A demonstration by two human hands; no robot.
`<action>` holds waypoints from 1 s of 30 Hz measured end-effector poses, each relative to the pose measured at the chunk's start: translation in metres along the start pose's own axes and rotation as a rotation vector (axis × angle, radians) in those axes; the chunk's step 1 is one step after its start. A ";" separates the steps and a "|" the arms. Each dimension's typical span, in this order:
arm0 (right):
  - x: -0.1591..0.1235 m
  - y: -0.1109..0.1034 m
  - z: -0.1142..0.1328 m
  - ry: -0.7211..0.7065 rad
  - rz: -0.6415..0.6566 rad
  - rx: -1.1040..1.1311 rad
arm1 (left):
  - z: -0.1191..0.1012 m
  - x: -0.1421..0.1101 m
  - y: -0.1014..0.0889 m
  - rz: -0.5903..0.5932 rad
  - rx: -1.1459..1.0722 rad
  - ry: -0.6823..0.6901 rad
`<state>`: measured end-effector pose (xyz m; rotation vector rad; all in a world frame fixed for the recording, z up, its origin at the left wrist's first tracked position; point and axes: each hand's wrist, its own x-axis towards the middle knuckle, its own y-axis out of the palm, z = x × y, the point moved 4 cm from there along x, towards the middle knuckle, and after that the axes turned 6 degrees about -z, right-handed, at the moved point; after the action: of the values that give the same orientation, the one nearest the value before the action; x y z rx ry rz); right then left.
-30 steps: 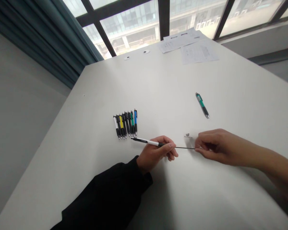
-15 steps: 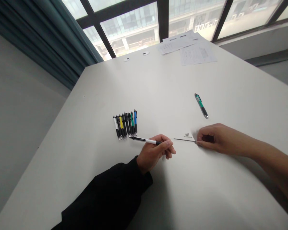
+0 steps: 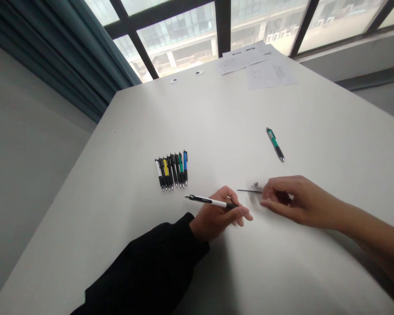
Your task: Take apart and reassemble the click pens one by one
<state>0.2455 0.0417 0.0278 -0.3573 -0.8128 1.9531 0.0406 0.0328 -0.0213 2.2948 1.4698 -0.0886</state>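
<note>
My left hand (image 3: 220,213) is closed round a white pen with black ends (image 3: 213,201), its clicker end pointing left and its dark grip between thumb and fingers. To the right, my right hand (image 3: 287,200) has thumb and fingertips brought together low over the table; what they hold, if anything, is hidden. A thin dark rod like a pen refill (image 3: 248,190) lies just left of these fingers, its right end covered by them. Behind the rod is a small grey mark or part (image 3: 256,185), too blurred to tell.
Several pens (image 3: 171,171) in white, yellow, black, green and blue lie in a row to the left. A green pen (image 3: 276,144) lies alone beyond my right hand. Papers (image 3: 271,74) lie at the far edge of the white table (image 3: 144,113), near the window.
My left hand has shifted right and towards me with the white pen, away from the row. My right hand has moved slightly left, covering the rod's right end. The rod stays put.
</note>
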 end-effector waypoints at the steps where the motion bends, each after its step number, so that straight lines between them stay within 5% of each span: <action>1: 0.000 0.003 0.006 -0.042 -0.011 0.041 | 0.002 0.000 0.002 0.019 0.018 -0.027; 7: -0.003 0.025 0.021 -0.220 0.026 0.106 | 0.007 -0.001 0.009 0.083 0.061 -0.146; 14: -0.004 0.024 0.020 -0.211 0.108 0.106 | -0.006 -0.002 -0.001 0.066 0.233 0.135; 21: -0.003 0.003 -0.014 -0.001 0.277 -0.104 | -0.022 0.003 -0.032 0.009 0.706 0.516; 30: -0.006 -0.004 -0.019 0.038 0.289 -0.084 | -0.017 0.002 -0.032 0.035 0.861 0.712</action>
<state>0.2613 0.0456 0.0155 -0.5873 -0.8578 2.1754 0.0103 0.0520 -0.0162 3.2680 1.9983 0.1596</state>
